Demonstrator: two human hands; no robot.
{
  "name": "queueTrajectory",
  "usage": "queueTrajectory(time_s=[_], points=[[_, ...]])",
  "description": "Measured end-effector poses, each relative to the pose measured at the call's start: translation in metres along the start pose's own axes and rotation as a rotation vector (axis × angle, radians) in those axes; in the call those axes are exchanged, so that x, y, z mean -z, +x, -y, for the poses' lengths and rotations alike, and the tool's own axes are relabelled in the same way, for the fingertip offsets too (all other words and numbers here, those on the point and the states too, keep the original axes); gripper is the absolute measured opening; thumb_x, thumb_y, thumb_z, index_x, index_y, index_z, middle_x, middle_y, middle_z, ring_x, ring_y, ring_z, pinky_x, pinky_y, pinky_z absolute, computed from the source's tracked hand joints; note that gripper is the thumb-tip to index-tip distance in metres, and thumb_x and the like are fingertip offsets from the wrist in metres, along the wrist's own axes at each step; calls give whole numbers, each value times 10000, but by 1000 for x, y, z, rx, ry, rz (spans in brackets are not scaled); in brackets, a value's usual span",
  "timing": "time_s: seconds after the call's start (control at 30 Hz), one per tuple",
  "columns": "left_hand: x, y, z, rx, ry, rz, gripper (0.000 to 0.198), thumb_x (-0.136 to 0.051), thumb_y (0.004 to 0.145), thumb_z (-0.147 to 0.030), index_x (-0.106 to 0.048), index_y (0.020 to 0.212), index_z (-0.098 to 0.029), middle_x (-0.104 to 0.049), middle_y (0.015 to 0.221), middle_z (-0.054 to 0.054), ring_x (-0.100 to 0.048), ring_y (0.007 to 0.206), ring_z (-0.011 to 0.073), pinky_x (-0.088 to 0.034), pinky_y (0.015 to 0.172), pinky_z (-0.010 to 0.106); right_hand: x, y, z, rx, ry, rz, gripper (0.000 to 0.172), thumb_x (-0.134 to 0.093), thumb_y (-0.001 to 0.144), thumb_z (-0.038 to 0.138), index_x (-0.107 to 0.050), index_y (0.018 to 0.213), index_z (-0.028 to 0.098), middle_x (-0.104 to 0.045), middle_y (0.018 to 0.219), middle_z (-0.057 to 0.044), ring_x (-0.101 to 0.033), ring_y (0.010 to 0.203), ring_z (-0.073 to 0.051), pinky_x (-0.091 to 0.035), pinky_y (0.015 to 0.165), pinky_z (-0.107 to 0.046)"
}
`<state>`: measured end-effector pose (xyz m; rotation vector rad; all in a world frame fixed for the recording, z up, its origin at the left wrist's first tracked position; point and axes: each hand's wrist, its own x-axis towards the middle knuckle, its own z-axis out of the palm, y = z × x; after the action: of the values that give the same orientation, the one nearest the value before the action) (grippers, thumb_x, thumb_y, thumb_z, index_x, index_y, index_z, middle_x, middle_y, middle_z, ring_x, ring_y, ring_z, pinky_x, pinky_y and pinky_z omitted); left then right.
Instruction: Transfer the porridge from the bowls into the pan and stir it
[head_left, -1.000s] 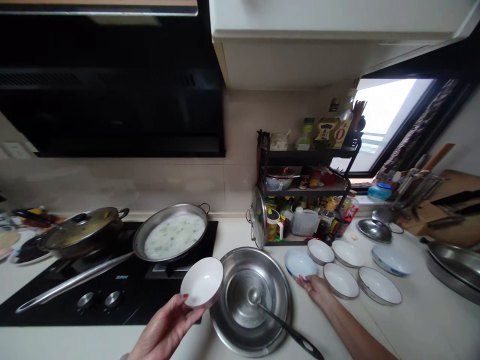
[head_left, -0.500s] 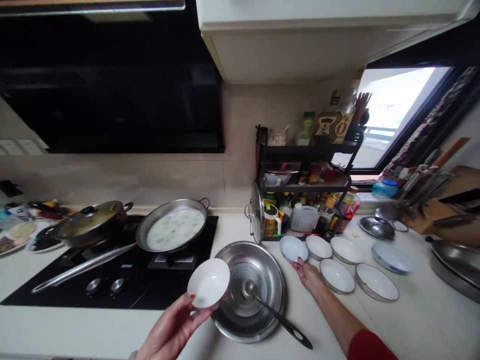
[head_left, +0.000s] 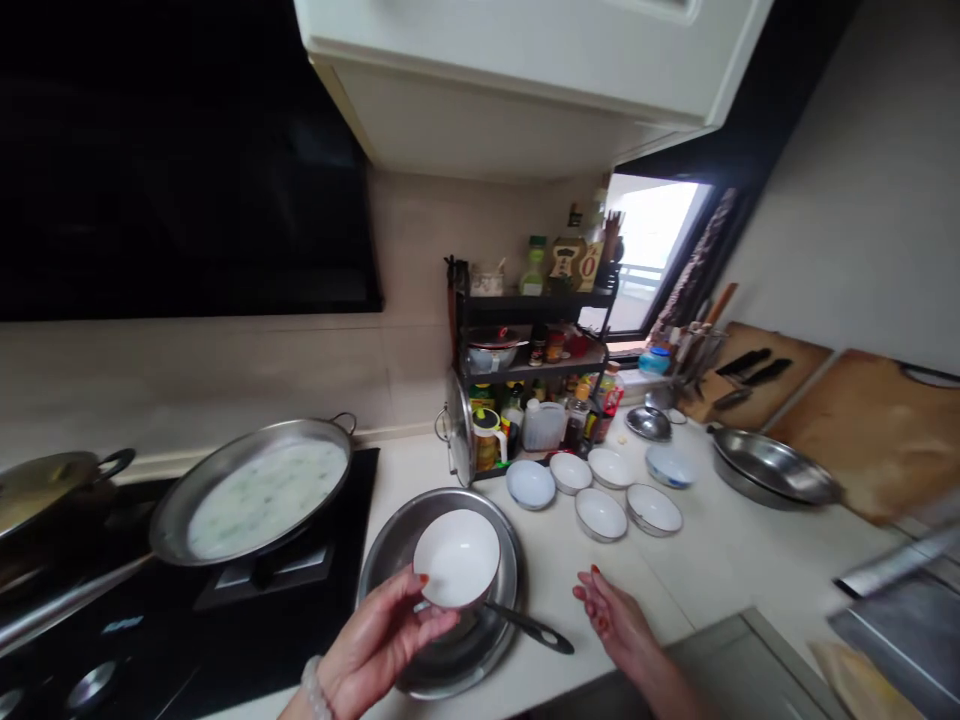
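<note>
My left hand (head_left: 386,630) grips a white bowl (head_left: 459,555) by its near left rim, thumb inside and fingers beneath, tilted toward me. Under that bowl lies a wide steel basin (head_left: 390,530), and a ladle (head_left: 536,630) rests in it with its black handle over the rim; the ladle's head is hidden. Over the counter to the right, my right hand (head_left: 611,610) holds nothing, its fingers loosely curled and apart. Beyond it stand several bowls, among them a pale blue bowl (head_left: 530,484) at the left and a white bowl (head_left: 601,514) nearest the hand.
A steel pan (head_left: 259,490) of milky liquid with green bits sits on the black stove (head_left: 247,640), beside a lidded pot (head_left: 45,490). A black spice rack (head_left: 536,370) stands against the wall. Stacked steel pans (head_left: 776,470) and cutting boards (head_left: 870,430) are at the right.
My right hand has let go of the pale blue bowl and drawn back toward me. My left hand has brought the white bowl over the basin. The view has turned right.
</note>
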<state>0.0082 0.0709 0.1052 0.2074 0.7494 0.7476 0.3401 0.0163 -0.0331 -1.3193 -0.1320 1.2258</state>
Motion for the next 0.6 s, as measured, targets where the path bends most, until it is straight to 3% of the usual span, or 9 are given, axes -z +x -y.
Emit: queueTrajectory(time_s=[0.2,0.37,0.5,0.6], points=[[-26,19,4,134,138,114,207,-657,700,-44,-577,890,-62,-687,937,159,-695,833,297,-586,734,365,59,-45,-26,92,45,-173,337,-786,505,441,-659,741,236,-706,668,-6,-653,581,-160,-480,447,-219],[-46,37,11,228,261,184,244,-630,715,-50,-564,949,-66,-680,906,132,-689,838,285,-586,723,368,106,-85,-50,210,137,-335,265,-771,465,399,-655,678,293,-719,683,7,-681,642,-203,-530,513,-277],[-87,49,26,257,406,259,234,-604,733,-72,-554,962,-75,-654,830,89,-682,776,231,-591,688,358,168,-113,-14,241,217,-560,271,-736,475,316,-638,718,245,-713,701,-36,-678,628,-192,-504,462,-245],[-136,59,54,293,489,330,240,-570,743,-70,-541,980,-82,-616,795,64,-660,718,179,-592,682,349,241,-123,39,414,73,-798,159,-659,566,309,-598,701,252,-685,651,-54,-673,605,-216,-506,462,-283]])
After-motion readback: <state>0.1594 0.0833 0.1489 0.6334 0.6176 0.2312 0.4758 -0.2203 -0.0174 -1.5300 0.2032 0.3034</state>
